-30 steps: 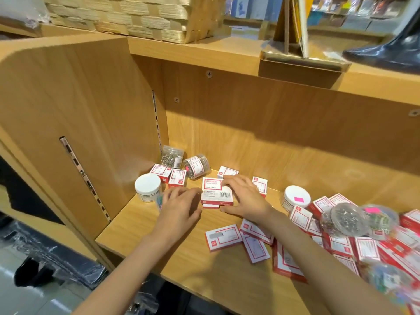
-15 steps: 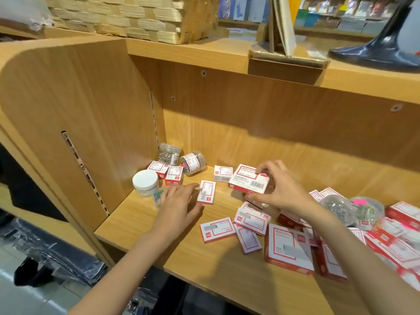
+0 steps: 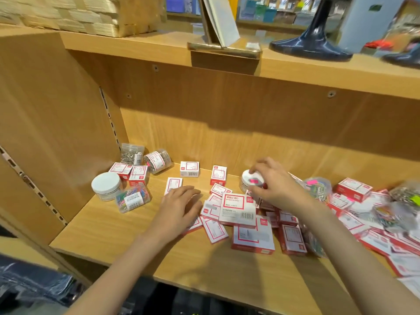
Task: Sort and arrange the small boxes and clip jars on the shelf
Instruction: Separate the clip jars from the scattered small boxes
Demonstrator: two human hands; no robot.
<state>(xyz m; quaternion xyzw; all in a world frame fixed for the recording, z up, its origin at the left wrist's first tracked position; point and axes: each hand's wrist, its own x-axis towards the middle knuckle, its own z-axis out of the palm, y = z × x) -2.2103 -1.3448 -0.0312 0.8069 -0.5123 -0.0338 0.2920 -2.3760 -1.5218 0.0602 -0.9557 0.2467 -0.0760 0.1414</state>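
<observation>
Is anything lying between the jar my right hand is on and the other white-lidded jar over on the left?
Yes. Between the jar under your right hand and the left jar lie small boxes and your left hand.

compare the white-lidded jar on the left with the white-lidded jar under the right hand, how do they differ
The left white-lidded round jar has a plain lid; the right white-lidded round jar carries a pink sticker on top. The left jar stands free near the side wall, untouched; the right jar is gripped from above by the right hand, beside the heap of red-and-white boxes. Both stand upright.
</observation>
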